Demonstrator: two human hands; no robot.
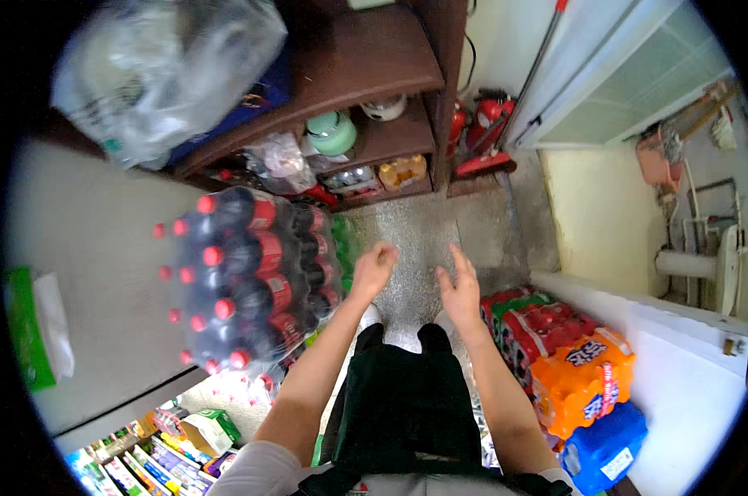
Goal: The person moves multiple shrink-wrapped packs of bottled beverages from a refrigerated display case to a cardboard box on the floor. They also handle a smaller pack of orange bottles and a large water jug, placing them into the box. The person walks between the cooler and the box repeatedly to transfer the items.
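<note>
Both of my hands are held out in front of me above the floor, apart from each other. My left hand (pixel 375 269) has its fingers curled in, with nothing visible in them. It is nearest to a tall stack of shrink-wrapped dark soft drink bottles (pixel 246 273) with red caps and red labels, without touching it. Some green bottles (pixel 343 244) show behind that stack. My right hand (pixel 461 285) is open, fingers stretched forward and thumb apart. Close to its right lie shrink-wrapped packs of red bottles (pixel 539 331) and orange bottles (pixel 585 380).
A brown shelf unit (pixel 366 50) stands ahead, holding a green jar (pixel 331 132) and bottle packs. Red fire extinguishers (pixel 491 112) stand beside it. A blue pack (pixel 605 450) lies at lower right by a white door (pixel 671 355). A grey surface (pixel 101 215) is at left.
</note>
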